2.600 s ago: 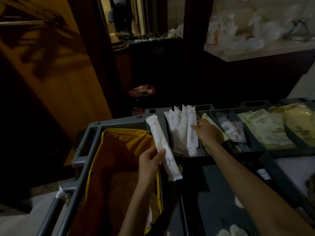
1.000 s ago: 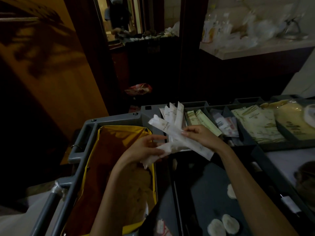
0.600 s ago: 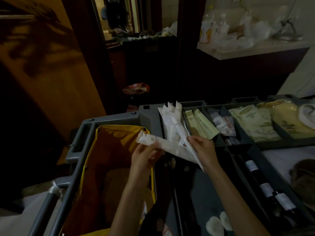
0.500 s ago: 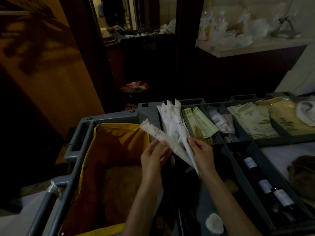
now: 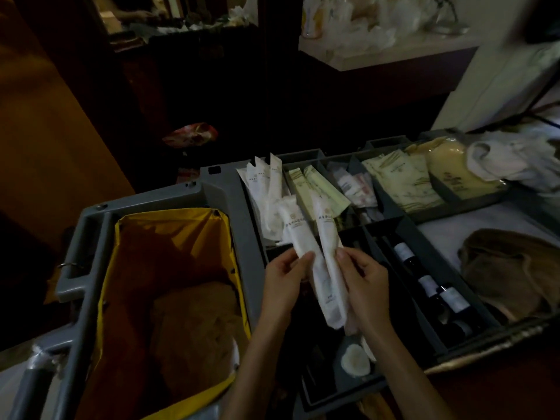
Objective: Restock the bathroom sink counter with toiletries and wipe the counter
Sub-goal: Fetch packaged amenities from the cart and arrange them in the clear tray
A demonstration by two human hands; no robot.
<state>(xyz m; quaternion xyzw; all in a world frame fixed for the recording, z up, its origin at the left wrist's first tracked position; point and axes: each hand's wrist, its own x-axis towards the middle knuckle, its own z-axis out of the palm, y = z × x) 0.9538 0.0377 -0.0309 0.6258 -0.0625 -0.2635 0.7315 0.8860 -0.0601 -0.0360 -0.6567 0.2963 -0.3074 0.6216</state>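
Toiletry sachets, two long white ones: left hand pinches one, right hand the other, fingers curled; printed labels too blurred to read

The room is dim. Up and to the left of the left grip, a wooden wall glows amber and falls to black lower down. Well beyond both grips stands a dark cabinet, nearly lost in shadow, with a dark upright post just beside it. Up and to the right of the right grip, a pale desk catches the light, and a white wall drops away beside it.
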